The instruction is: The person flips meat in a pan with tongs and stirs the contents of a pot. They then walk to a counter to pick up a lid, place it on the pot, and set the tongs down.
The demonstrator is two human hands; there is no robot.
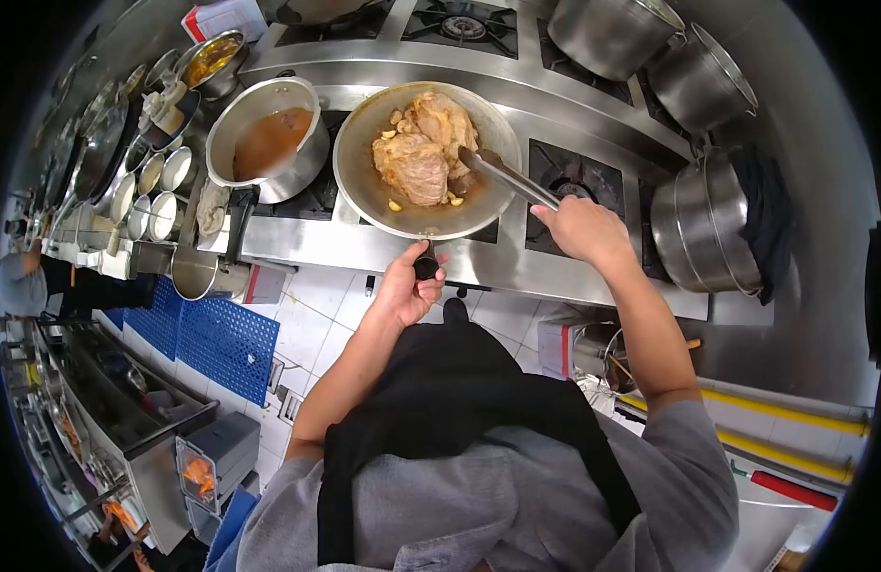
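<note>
Altogether, two hands (402, 288) hold one pan (355, 170); one tongs (516, 179).

In the round grey metal pan (356, 167) lie brown irregular meat chunks (414, 164). Left of it stands a round silver metal pot (305, 173), and farther to the right, a cylindrical steel pot (690, 234).
</note>
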